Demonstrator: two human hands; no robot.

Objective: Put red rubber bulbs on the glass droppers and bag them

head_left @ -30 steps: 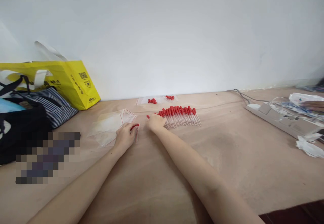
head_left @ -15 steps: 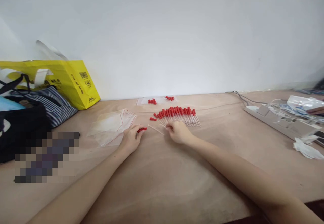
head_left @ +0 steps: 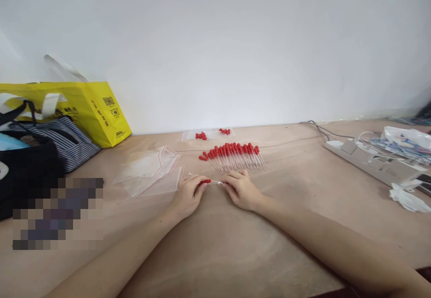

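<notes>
Pinched in my left hand [head_left: 190, 195] is a red rubber dropper bulb [head_left: 205, 181], its open end pointing right. My right hand [head_left: 243, 191] grips a thin clear dropper tube [head_left: 216, 182], lined up with the bulb and meeting it; how far the tube sits inside, I cannot tell. Just beyond my hands lies a row of droppers [head_left: 235, 154] with red bulbs toward the wall and clear tips toward me. A loose red bulb [head_left: 203, 157] rests at the row's left end.
Small groups of red bulbs [head_left: 201, 135] lie on a clear bag near the wall. Flat zip bags [head_left: 148, 170] are left of my hands. A yellow bag [head_left: 97, 113] and striped pouch [head_left: 76, 143] stand far left. At right are a power strip [head_left: 367, 165] and crumpled tissue [head_left: 408, 197].
My right hand has come away from the row toward me with a tube. My left hand has moved right with the red bulb, and bulb and tube now meet.
</notes>
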